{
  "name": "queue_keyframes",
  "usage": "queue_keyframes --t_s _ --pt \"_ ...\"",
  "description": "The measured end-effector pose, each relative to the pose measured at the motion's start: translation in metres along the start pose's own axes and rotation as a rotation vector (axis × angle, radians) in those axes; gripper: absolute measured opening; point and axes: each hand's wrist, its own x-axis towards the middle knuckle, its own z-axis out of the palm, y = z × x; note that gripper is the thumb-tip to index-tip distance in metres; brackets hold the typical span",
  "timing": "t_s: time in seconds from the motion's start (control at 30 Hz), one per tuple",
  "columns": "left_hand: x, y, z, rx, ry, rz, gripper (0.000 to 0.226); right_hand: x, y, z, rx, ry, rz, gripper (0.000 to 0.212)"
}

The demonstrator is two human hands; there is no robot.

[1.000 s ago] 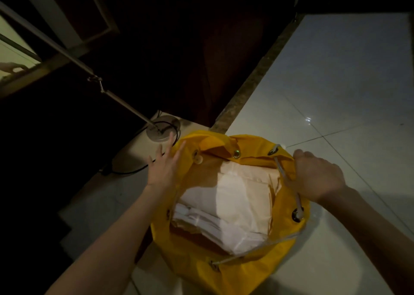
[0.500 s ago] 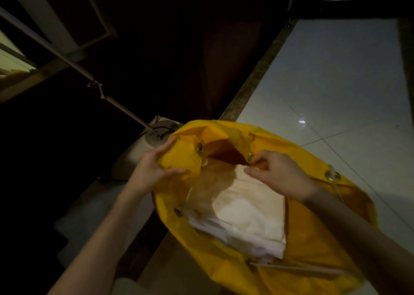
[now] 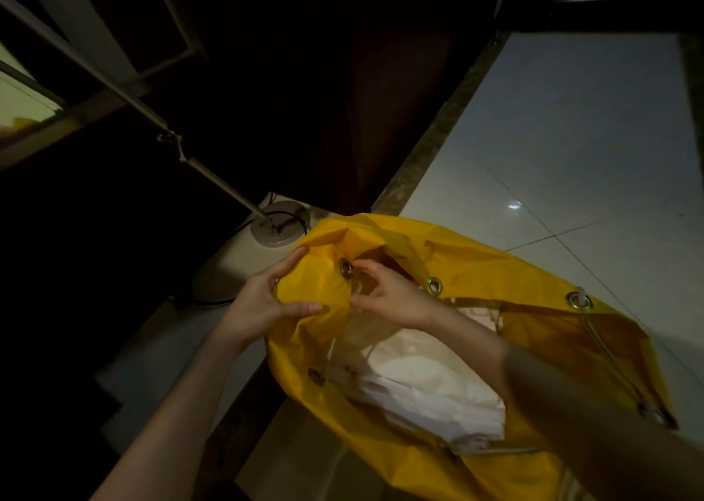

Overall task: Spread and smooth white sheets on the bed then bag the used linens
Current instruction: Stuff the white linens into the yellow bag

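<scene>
A yellow laundry bag (image 3: 506,325) with metal eyelets and a white drawstring stands open on the floor in front of me. Folded white linens (image 3: 415,382) fill its inside. My left hand (image 3: 263,306) grips the bag's far-left rim, thumb over the yellow fabric. My right hand (image 3: 384,295) reaches inside the rim next to an eyelet (image 3: 346,267) and pinches something pale there, most likely the drawstring. The drawstring (image 3: 605,344) also runs down the bag's right side.
A floor lamp's round base (image 3: 278,226) with a black cable stands just beyond the bag, its pole slanting up to the left. Pale glossy floor tiles (image 3: 571,150) spread to the right. Dark furniture and a curtain fill the background.
Both hands came together at the far-left rim. The left hand went from open against the bag to gripping it; the right left the right rim and moved to the eyelet.
</scene>
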Motion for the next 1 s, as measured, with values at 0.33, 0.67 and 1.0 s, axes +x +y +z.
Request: queue_keyframes --t_s 0.33,0.67,1.0 --pt "-0.002 -0.002 -0.006 0.029 0.005 -0.053 0.127 0.028 0.016 0.01 0.042 -0.037 0.133 0.045" --pt "0.006 0.0 -0.007 0.025 -0.004 -0.078 0.124 0.034 0.025 0.023 -0.101 0.013 0.057 0.019" --pt "0.013 -0.002 -0.013 0.098 0.032 -0.067 0.098 -0.002 0.003 -0.023 0.008 0.098 -0.007 0.035"
